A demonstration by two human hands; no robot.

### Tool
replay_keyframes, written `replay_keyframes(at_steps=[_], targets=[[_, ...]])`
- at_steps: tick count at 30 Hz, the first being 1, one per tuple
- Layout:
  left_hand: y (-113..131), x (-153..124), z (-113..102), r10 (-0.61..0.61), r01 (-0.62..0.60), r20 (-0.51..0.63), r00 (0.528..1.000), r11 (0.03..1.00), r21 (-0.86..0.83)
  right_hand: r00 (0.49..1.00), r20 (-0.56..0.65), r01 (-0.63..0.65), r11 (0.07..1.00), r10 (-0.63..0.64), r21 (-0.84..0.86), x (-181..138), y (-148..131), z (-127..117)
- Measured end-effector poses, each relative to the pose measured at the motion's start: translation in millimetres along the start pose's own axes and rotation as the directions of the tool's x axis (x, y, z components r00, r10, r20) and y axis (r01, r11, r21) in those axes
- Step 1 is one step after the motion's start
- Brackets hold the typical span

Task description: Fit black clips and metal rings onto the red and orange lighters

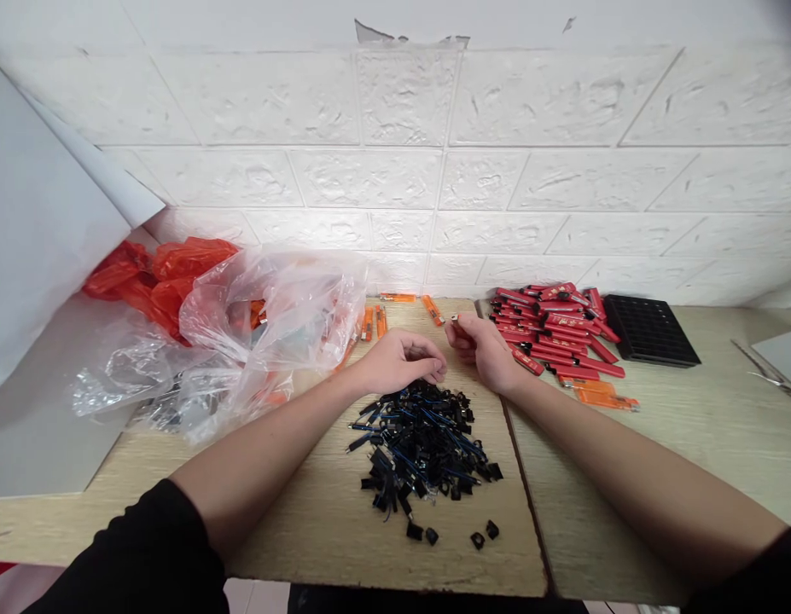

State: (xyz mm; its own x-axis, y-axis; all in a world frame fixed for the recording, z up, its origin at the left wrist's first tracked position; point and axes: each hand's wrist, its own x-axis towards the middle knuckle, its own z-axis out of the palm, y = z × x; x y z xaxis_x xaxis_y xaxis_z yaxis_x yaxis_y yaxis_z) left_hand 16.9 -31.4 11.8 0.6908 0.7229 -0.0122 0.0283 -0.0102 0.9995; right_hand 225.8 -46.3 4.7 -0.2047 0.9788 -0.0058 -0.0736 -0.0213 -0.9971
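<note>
My left hand hovers at the far edge of a heap of small black parts with blue-striped pieces. Its fingers are curled in towards the thumb, and whatever they pinch is hidden. To the right, my right hand is closed round a lighter, of which only the metal-topped end shows above the fingers. Just beyond the hands an orange lighter lies on the table. Beside my right wrist is a pile of red lighters, with a few clear orange lighters at its near side.
Crumpled clear plastic bags and a red bag lie at left, with orange lighters inside and nearby. A black gridded tray stands right of the red pile. Metal tweezers lie far right. A white brick wall closes the back.
</note>
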Motion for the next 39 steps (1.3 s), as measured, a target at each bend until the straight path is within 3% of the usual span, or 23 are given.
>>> replay_keyframes(at_steps=[6,18,28,34,39], targets=[[2,4,-1,-0.030,0.028,-0.147,0.989,1.000,-0.009,0.999,-0.029,0.030,0.992,-0.034,-0.122,0,3,-1],[1,8,-1,-0.058,0.066,-0.178,0.982,0.997,0.036,0.995,-0.031,0.081,0.968,-0.091,-0.236,4,10,-7],[-1,7,-1,-0.038,0.051,-0.156,0.987,0.995,0.080,0.994,-0.029,0.097,0.959,-0.109,-0.265,7,14,-9],[-1,5,-1,-0.031,0.044,-0.144,0.989,0.995,0.085,0.998,-0.056,0.001,0.984,-0.012,-0.177,6,6,-5],[-4,2,-3,-0.002,0.009,-0.043,0.999,0.989,0.149,0.998,-0.058,0.020,0.980,-0.032,-0.200,4,4,-5]])
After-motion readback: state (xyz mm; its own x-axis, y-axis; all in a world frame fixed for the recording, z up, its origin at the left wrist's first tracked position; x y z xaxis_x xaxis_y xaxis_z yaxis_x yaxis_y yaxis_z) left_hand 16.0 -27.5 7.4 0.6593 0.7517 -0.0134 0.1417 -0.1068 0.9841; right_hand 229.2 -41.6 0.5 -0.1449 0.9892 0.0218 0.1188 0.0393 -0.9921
